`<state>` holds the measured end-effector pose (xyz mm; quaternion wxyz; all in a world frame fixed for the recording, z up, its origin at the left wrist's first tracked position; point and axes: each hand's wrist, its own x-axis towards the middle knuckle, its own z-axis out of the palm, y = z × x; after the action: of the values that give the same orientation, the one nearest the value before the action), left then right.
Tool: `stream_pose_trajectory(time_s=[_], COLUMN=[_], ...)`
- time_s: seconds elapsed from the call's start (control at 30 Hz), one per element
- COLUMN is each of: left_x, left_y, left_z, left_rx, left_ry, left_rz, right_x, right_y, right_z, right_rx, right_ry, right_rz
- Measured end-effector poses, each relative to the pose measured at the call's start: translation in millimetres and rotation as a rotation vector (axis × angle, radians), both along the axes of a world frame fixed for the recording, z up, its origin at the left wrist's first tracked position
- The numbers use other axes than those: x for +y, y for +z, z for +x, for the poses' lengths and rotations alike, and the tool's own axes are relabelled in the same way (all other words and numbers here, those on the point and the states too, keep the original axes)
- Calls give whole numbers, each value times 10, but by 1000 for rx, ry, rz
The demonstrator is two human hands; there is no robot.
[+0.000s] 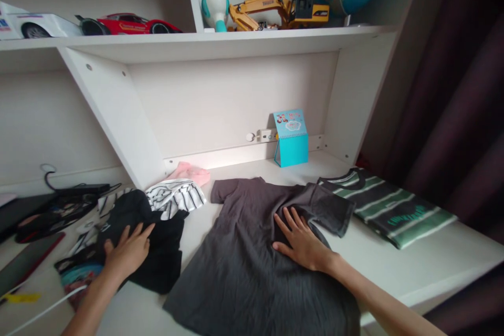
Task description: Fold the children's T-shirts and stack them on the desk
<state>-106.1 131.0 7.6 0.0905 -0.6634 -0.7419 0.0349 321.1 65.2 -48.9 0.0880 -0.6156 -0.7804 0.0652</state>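
A dark grey T-shirt (244, 252) is spread over the white desk, its sleeves toward the back and its lower edge toward me. My right hand (301, 239) rests flat on its upper right part, fingers spread. At the left, my left hand (128, 252) lies with parted fingers on a crumpled black garment (163, 257). Behind that garment are a white cloth with black stripes (175, 197) and a pink cloth (191, 172). To the right of the grey T-shirt sits a folded green and dark striped shirt (394, 205).
A turquoise desk calendar (292, 147) stands at the back beside a power socket (268, 135). Black cables and a hanger-like hook (49, 181) lie far left near a red-edged tablet-like object (31, 262). The shelf above (236, 42) holds a toy excavator (279, 10), toy cars and a globe.
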Motion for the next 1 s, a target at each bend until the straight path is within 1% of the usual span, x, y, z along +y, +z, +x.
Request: stream_pose_trajectory(time_s=[0.03, 0.07, 0.1, 0.17, 0.2, 0.23, 0.27, 0.3, 0.37, 0.43, 0.5, 0.57, 0.67, 0.77, 0.9, 1.0], left_x=[16, 28, 40, 90, 136, 197, 271, 355, 528, 669, 753, 796, 868, 1005, 1206, 1298], left_y=[62, 117, 160, 183, 155, 103, 32, -53, -226, -360, -431, -444, -409, -400, -476, -537], left_z=[112, 271, 466, 907, 1118, 1302, 1452, 1564, 1689, 1740, 1782, 1836, 1908, 1903, 1818, 1798], left_rx=[-2, -5, -12, -90, -149, -195, -223, -240, -245, -240, -236, -234, -225, -231, -289, -317], left_ry=[-7, -45, -125, -383, -530, -653, -716, -738, -683, -598, -539, -507, -508, -488, -388, -351], left_rz=[0, 19, 56, 138, 136, 80, 20, -45, -136, -156, -141, -151, -174, -125, -156, -139], right_x=[37, 73, 105, 151, 165, 176, 185, 198, 245, 334, 466, 631, 912, 1184, 1484, 1652], right_y=[26, 52, 77, 124, 144, 159, 168, 171, 170, 177, 207, 250, 271, 176, -6, -42], right_z=[-37, -77, -117, -173, -177, -155, -105, -25, 211, 489, 717, 825, 765, 619, 576, 629], right_rx=[20, 38, 52, 69, 74, 77, 76, 71, 45, 6, -25, -42, -58, -72, -87, -95], right_ry=[54, 115, 180, 308, 365, 412, 440, 441, 359, 209, 82, 11, -66, -163, -258, -265], right_rz=[-12, -24, -38, -73, -90, -107, -119, -124, -116, -106, -127, -146, -95, -54, -64, -54])
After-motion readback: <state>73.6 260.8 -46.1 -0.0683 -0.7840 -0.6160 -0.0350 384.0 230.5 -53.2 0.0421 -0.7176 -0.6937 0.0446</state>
